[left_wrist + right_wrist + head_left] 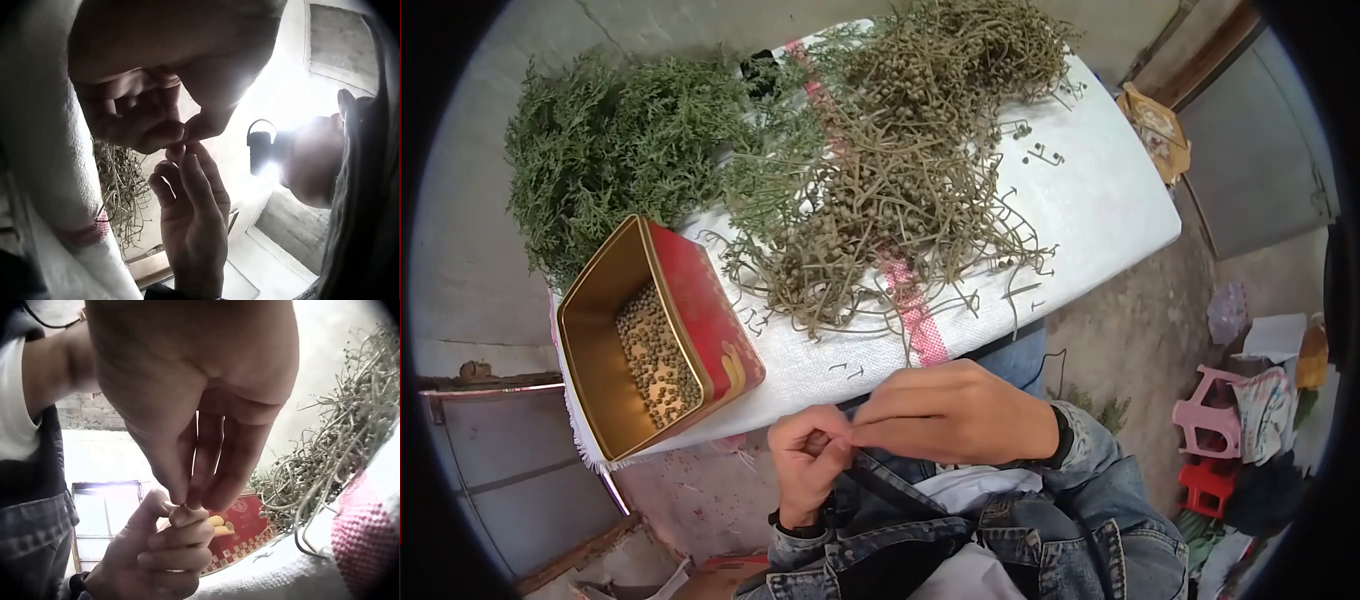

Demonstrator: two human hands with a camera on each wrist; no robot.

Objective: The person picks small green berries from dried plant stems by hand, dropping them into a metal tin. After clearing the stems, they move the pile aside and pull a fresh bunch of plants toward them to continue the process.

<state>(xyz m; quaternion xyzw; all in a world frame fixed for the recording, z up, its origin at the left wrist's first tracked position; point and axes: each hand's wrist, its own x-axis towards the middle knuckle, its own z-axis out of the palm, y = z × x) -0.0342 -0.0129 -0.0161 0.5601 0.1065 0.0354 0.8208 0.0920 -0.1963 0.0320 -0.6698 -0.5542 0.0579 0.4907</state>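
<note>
I see an open red tin point(700, 310) on the sack-covered worktop point(1100, 200), with small round greenish berries point(658, 360) inside. Just off the worktop's edge, the left hand point(805, 455) and right hand point(955, 410) meet. Both hands' fingers pinch a tiny bit point(181, 505), too small to make out. Bare brownish stalks point(900, 170) are piled behind.

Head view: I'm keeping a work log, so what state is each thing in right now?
Red tin: open, no lid, tilted.
Seeds: loose inside the tin.
White sheet: spread out flat.
Brown stems: tangled heap on the white sheet.
Green sprigs: heaped, leafy.
Left hand: fingers curled, pinching a small bit.
Right hand: fingertips pinching the same small bit, too small to identify.
</note>
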